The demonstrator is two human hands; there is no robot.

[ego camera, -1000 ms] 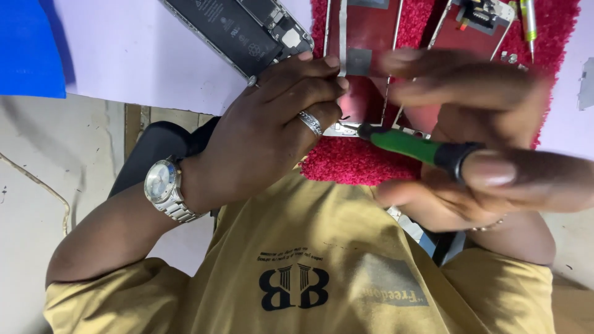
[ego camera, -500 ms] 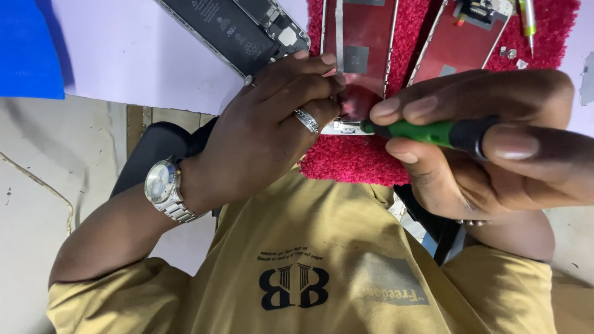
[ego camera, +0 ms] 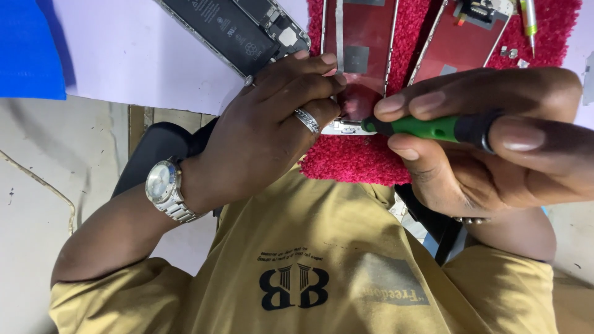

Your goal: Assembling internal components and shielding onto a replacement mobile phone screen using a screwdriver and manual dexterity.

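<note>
While we look down through the head camera, our left hand sits at the centre of the frame, fingers curled down and pressing on the lower end of a red phone screen assembly, pinning it flat against the red fluffy mat. Our right hand fills the right side, thumb and fingers closed round a green-handled screwdriver whose tip meets the silvery bottom edge of that assembly, just beside our left fingertips. A ring shows on the left hand and a silver wristwatch on the wrist at lower left. A second red screen assembly lies in the upper right of the mat, with tiny screws and another green tool near it. An opened phone body with its black battery rests on the pale sheet at upper centre, a blue sheet in the upper left. To do this well, we judge that the driver should stay square in the screw head, with light downward pressure and slow turns, while the left fingers hold the panel from sliding and stay clear of the tip; the screw itself is hidden by our fingers
</note>
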